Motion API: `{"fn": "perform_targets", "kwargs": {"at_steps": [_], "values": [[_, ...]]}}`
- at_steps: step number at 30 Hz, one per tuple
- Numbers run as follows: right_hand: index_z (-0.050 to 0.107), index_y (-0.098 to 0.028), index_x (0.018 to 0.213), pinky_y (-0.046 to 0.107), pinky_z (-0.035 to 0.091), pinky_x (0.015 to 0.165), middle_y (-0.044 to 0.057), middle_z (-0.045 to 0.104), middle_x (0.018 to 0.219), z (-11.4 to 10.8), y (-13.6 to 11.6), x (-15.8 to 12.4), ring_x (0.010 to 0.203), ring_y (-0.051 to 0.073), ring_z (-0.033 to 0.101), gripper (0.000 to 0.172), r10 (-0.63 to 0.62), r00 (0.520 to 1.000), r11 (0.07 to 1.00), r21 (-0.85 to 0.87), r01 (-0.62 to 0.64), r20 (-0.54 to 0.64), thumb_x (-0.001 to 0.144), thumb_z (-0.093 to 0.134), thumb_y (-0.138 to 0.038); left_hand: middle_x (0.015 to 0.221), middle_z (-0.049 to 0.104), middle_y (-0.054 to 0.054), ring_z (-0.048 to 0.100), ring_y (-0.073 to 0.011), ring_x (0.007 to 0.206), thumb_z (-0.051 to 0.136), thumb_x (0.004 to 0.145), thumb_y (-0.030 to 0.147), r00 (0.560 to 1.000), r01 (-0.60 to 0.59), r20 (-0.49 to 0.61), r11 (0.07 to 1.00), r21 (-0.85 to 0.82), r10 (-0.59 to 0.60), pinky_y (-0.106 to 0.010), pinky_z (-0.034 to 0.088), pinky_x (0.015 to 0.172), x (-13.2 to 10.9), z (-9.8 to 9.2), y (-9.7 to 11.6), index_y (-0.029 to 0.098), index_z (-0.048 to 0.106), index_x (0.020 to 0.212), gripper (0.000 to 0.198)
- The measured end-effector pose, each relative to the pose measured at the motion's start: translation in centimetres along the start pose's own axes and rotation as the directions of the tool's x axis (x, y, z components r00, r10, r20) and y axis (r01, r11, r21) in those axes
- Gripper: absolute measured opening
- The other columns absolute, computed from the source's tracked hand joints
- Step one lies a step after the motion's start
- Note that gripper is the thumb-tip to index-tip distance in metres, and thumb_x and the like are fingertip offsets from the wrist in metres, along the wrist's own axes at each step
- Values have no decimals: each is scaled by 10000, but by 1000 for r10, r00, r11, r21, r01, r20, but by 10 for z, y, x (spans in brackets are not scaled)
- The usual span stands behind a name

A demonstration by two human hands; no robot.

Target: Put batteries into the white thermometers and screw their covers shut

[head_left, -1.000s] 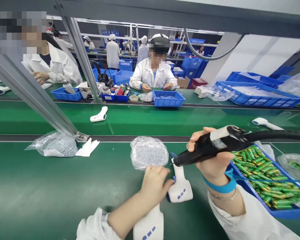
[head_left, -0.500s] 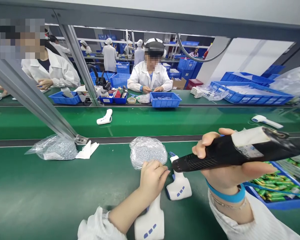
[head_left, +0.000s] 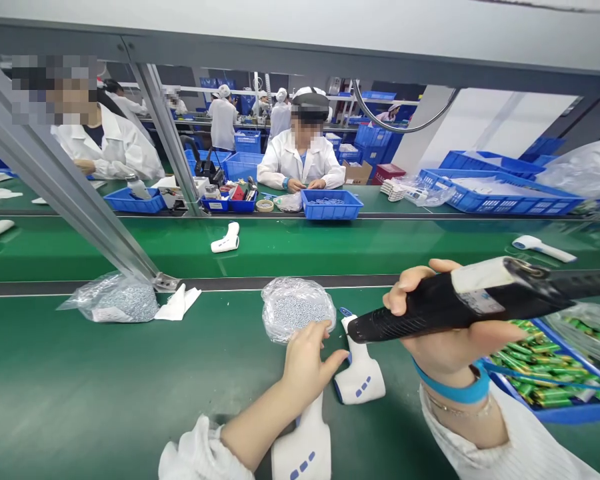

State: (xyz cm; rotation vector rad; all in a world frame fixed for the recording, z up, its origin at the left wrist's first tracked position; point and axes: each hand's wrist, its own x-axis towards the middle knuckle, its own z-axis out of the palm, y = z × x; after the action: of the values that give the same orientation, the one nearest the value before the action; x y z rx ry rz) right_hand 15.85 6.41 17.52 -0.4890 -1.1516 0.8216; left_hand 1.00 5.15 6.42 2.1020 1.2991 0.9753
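My right hand (head_left: pixel 445 333) grips a black electric screwdriver (head_left: pixel 420 307), held nearly level with its nose to the left. That nose is over the handle of a white infrared thermometer (head_left: pixel 363 377) with blue buttons; I cannot tell whether they touch. My left hand (head_left: pixel 307 363) is open, thumb apart from the fingers, just left of that handle. Nothing shows in it. Behind its fingertips lies a clear plastic bag of small screws (head_left: pixel 295 307). A second white thermometer (head_left: pixel 303 447) lies below my left hand, its handle partly hidden by it.
A blue bin of green batteries (head_left: pixel 550 413) stands at right. Another bag of screws (head_left: pixel 123 300) and white tissue (head_left: pixel 180 303) lie by a metal post (head_left: pixel 105 200). Beyond, a green conveyor (head_left: pixel 380 247) carries white thermometers (head_left: pixel 226 238). A co-worker (head_left: pixel 303 157) sits opposite behind a blue tray (head_left: pixel 331 210).
My left thumb and fingers have spread from a pinch near the screwdriver's nose. The screwdriver stays almost in place. Thermometers on the conveyor have shifted right.
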Motion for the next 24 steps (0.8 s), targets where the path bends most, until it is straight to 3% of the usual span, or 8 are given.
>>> {"fn": "perform_targets", "kwargs": {"at_steps": [3, 6, 9, 14, 24], "values": [[580, -251, 1066, 264, 421, 446, 5, 607, 824, -12, 17, 2, 529, 129, 547, 570, 1, 999, 999, -53, 1, 33, 674, 637, -660, 846, 645, -20, 591, -198, 749, 684, 730, 292, 986, -42, 165, 995, 87, 28, -327, 447, 662, -5, -1, 8, 194, 607, 959, 261], [566, -235, 1093, 270, 440, 483, 25, 614, 861, -19, 34, 3, 573, 138, 564, 560, 13, 998, 996, -84, -8, 61, 678, 686, -592, 967, 641, -34, 590, -225, 864, 707, 729, 361, 919, -203, 364, 973, 113, 149, -349, 455, 717, -11, 1, 12, 212, 617, 957, 287], [567, -236, 1103, 271, 456, 517, 28, 616, 871, -21, 45, 3, 595, 134, 573, 530, 24, 996, 994, -107, -14, 86, 699, 692, -554, 1123, 606, -35, 573, -236, 958, 706, 739, 415, 858, -274, 478, 955, 116, 188, -368, 458, 768, -16, 4, 12, 229, 595, 1047, 376], [574, -253, 1102, 273, 463, 527, 19, 614, 872, -22, 54, 4, 598, 129, 572, 502, 35, 994, 991, -134, -21, 107, 711, 684, -548, 1173, 579, -38, 567, -239, 987, 651, 791, 429, 813, -303, 558, 940, 159, 168, -390, 455, 773, -16, 5, 7, 238, 582, 1076, 350], [578, -257, 1076, 273, 464, 504, 18, 618, 847, -28, 69, 5, 575, 129, 566, 488, 67, 994, 982, -180, -51, 87, 710, 673, -565, 1065, 625, -5, 604, -217, 892, 613, 821, 436, 766, -301, 630, 938, 175, 128, -357, 433, 723, -13, 5, 8, 231, 601, 1042, 302]]}}
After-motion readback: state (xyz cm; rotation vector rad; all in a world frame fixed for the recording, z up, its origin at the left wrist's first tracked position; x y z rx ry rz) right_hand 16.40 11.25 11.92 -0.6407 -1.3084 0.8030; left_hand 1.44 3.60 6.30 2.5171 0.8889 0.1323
